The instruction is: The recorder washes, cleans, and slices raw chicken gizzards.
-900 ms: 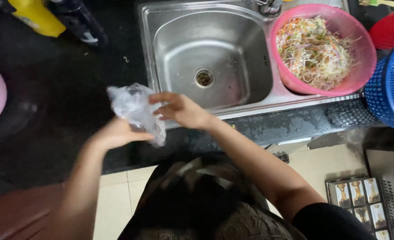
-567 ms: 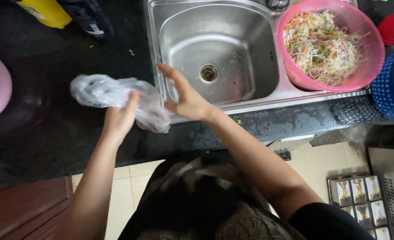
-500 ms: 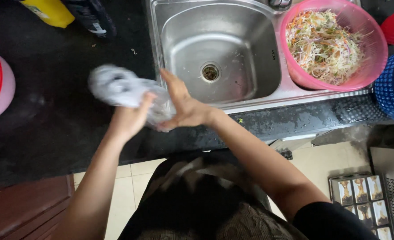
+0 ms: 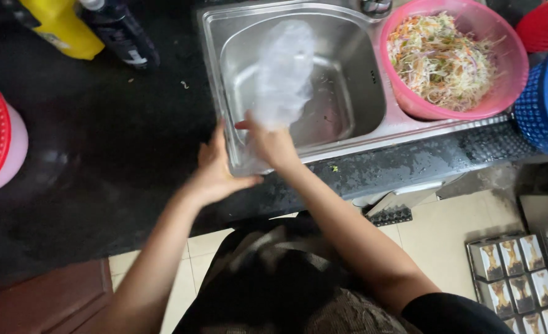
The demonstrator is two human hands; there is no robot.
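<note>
Over sink [image 4: 373,93], bag [image 4: 283,74] now in right hand [image 4: 271,145] only, raised

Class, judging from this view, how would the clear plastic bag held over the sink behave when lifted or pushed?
The clear plastic bag is probably floppy: it billows crumpled above the right hand. It looks light and empty, as the steel sink shows through it. It may be slippery if wet, though I cannot tell.

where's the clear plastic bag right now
In the head view, the clear plastic bag hangs upright over the steel sink, gripped at its lower end by the right hand, just left of the pink bowl of shredded vegetables.
</note>
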